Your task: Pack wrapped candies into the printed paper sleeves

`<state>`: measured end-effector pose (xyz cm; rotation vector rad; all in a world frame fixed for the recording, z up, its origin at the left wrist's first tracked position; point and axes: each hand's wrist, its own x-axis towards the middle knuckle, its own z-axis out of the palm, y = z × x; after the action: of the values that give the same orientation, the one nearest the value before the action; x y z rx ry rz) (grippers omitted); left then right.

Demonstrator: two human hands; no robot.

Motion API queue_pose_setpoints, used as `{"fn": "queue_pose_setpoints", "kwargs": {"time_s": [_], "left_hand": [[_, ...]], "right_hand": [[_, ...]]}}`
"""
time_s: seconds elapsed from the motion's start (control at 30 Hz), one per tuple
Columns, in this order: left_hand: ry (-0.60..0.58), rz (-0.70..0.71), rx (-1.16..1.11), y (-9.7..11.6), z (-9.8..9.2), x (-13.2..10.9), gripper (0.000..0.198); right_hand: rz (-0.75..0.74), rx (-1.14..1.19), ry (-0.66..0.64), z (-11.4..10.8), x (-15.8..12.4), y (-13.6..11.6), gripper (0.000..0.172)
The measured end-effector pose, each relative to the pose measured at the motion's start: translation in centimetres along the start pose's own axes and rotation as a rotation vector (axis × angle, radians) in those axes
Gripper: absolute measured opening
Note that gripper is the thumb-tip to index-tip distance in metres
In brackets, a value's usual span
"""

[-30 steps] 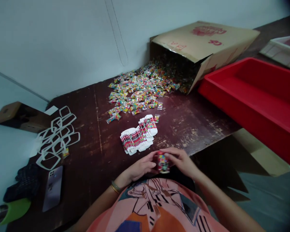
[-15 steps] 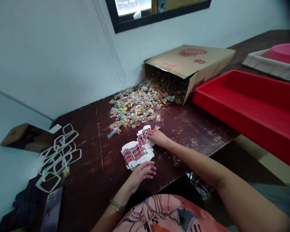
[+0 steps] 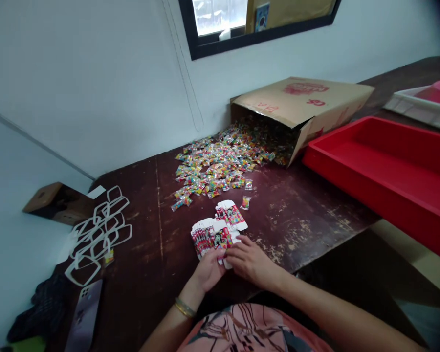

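Observation:
My left hand (image 3: pixel 209 270) and my right hand (image 3: pixel 252 263) meet close to the table's front edge, closed on one small printed carton (image 3: pixel 223 239) with white flaps. Its lower part is partly hidden by my fingers. Just behind and to the left, a fanned row of flat red-and-white cartons (image 3: pixel 202 235) lies on the table, and a smaller group of cartons (image 3: pixel 231 215) lies beyond it. One candy packet (image 3: pixel 245 202) sits apart from the large heap of candy packets (image 3: pixel 220 161).
A cardboard box (image 3: pixel 300 100) on its side spills packets. To the right stands a red tray (image 3: pixel 352 171). White loop-shaped frames (image 3: pixel 99 234), a phone (image 3: pixel 84 315), a brown box (image 3: pixel 60 203) and dark cloth (image 3: pixel 38 313) are at the left. The table's front edge runs near my body.
My right hand has drawn back from the far group of cartons to my left hand, bringing a carton. My left hand has closed on it. The view has shifted slightly.

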<state>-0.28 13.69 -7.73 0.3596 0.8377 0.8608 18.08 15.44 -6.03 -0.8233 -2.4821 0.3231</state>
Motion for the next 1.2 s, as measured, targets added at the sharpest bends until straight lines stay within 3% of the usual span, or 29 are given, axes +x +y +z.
{"fn": "queue_pose_setpoints", "kwargs": {"time_s": [0.07, 0.13, 0.23, 0.37, 0.5, 0.57, 0.67, 0.73, 0.87, 0.97, 1.07, 1.2], "left_hand": [[0.03, 0.022, 0.063, -0.4, 0.6, -0.1, 0.012], [-0.02, -0.017, 0.172, -0.8, 1.2, -0.4, 0.016], [-0.062, -0.106, 0.319, -1.3, 1.6, -1.1, 0.017], [-0.05, -0.161, 0.447, -1.7, 1.3, -1.7, 0.011], [-0.146, -0.207, 0.537, -1.9, 1.9, -1.9, 0.02], [-0.06, -0.088, 0.686, -2.2, 2.6, -1.7, 0.028], [0.164, 0.115, 0.864, -3.3, 2.9, -1.4, 0.033], [0.176, 0.08, 0.75, -4.2, 2.4, -1.4, 0.041], [0.025, -0.175, 0.218, -5.9, 0.5, -1.4, 0.059], [-0.069, -0.309, 0.102, -6.8, -0.4, -1.3, 0.053], [-0.148, -0.362, 0.146, -7.2, -0.2, -1.5, 0.042], [-0.221, -0.396, 0.184, -7.8, 0.4, -2.1, 0.026]], "right_hand": [[0.072, 0.076, 0.064, 0.0, -0.6, -1.1, 0.02], [0.212, 0.129, 0.13, -0.3, -0.5, -1.0, 0.023], [0.3, 0.316, 0.116, -0.7, 0.1, -0.3, 0.012], [0.356, 0.531, -0.014, -0.8, 0.1, -0.5, 0.017], [0.32, 0.83, -0.298, -1.4, -0.5, 0.1, 0.023], [0.325, 0.962, -0.332, -1.9, -0.9, 0.5, 0.024], [0.448, 0.972, -0.191, -1.9, -1.8, 0.0, 0.015], [0.548, 0.955, -0.091, -1.2, -2.7, -1.0, 0.003], [0.676, 1.0, 0.096, 0.8, -4.4, -3.5, 0.022], [0.803, 1.279, 0.121, 1.6, -5.1, -4.1, 0.025], [0.857, 1.555, -0.03, 1.2, -5.4, -3.6, 0.039], [0.84, 1.659, -0.372, 0.0, -5.5, -2.4, 0.042]]}}
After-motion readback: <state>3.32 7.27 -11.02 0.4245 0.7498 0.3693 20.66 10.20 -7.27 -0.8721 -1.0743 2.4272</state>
